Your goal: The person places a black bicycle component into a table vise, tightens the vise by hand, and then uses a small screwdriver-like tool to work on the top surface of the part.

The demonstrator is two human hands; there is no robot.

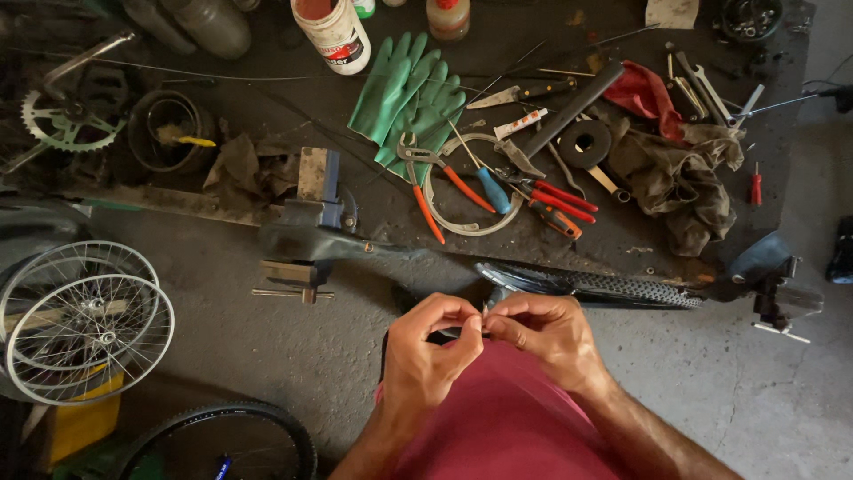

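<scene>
While both hands meet over the pink shirt front, the left hand (426,351) and the right hand (542,329) pinch a tiny pale part (484,322) between thumbs and fingertips, touching each other at the tips. Grip on both sides is narrow, a fine pinch closed on that small piece, held just below the edge of the dark cluttered workbench (267,98).

Judgement: the piece looks very light and thin, probably stiff like wire or a small fitting, easy to drop; fingertip hold close to its ends suits it best.

Nearby on the bench: a blue bench vise (315,213) at the edge, a pair of green rubber gloves (404,89), orange-handled pliers (426,178), a blue-handled screwdriver (489,187). Silver spoked wheels (84,311) lean to the left; a black knobby tyre (613,286) lies along the bench edge.

Hard to make out: what the pinched piece is — fingers cover nearly all of it. Forearms are cut off by the frame bottom.
</scene>
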